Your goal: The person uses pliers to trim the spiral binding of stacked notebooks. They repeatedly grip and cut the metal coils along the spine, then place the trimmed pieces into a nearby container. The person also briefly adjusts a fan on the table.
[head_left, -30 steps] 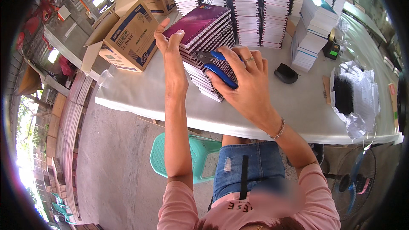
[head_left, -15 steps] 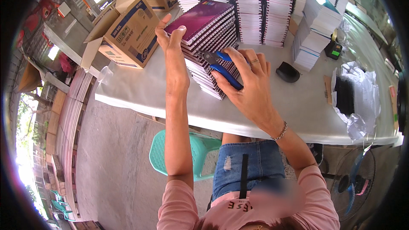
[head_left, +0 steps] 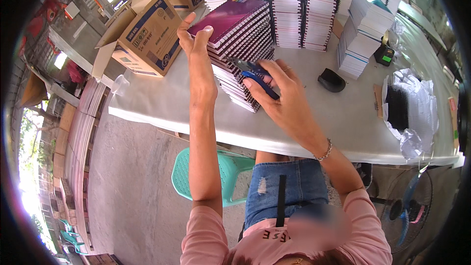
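A tall stack of spiral-bound notebooks with purple covers (head_left: pixel 230 19) stands on the table in front of me, coil edges facing right. My left hand (head_left: pixel 196 41) grips the stack's near left corner, its thumb at the top cover's edge and its fingers along the left side. In my right hand (head_left: pixel 282 86) is a pair of blue-handled pliers (head_left: pixel 257 81), fingers wrapped round the handles. The dark jaws reach the near corner of the stack, by the end of a coil below the upper notebooks. Whether they grip the wire is too small to tell.
Taller notebook stacks (head_left: pixel 287 14) line the far side, with piled books (head_left: pixel 360 44) to their right. A cardboard box (head_left: pixel 147 39) stands open at left. On the right lie a rounded black object (head_left: pixel 331 80) and black coils in white wrapping (head_left: pixel 409 110). A green stool (head_left: pixel 184 174) is below.
My right hand has squeezed, and the blue handles are closer together. The jaws stay at the same corner of the stack. My left hand has hardly moved.
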### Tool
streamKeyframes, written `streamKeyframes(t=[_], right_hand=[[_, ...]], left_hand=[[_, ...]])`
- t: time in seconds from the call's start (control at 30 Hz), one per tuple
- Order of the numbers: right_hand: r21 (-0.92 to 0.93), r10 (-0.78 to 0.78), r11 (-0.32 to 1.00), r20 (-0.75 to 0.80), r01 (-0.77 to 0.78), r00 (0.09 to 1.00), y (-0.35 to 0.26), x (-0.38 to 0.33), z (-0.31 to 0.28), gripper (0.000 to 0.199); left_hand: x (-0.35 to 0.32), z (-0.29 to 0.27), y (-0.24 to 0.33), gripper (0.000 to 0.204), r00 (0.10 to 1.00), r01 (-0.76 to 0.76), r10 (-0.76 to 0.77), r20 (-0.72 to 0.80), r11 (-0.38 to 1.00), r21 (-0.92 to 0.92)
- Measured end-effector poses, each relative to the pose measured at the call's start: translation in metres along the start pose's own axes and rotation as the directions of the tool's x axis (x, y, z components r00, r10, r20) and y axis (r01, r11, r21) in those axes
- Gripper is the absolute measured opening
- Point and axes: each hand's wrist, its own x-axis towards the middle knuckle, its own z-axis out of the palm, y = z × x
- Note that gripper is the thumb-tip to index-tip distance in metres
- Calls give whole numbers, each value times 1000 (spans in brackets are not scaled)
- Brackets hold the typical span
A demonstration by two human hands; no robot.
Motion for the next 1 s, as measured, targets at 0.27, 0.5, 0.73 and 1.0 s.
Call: streamKeyframes(t=[0.27, 0.5, 0.73, 1.0], right_hand=[[-433, -211, 887, -78, 158, 974, 5, -6, 2, 50], [151, 297, 924, 292, -351, 909, -2, 0, -4, 32], [-42, 14, 999, 10, -14, 1000, 10, -9, 3, 41], [-451, -203, 879, -55, 157, 978, 16, -15, 8, 50]], left_hand=[[-3, 2, 4, 49, 1000, 7, -7, -30, 1000, -9], [-1, -2, -1, 55, 1000, 5, -5, -2, 999, 33], [-2, 3, 0, 49, 999, -10, 11, -37, 1000, 19], [-4, 7, 4, 38, 994, -17, 13, -112, 999, -31]])
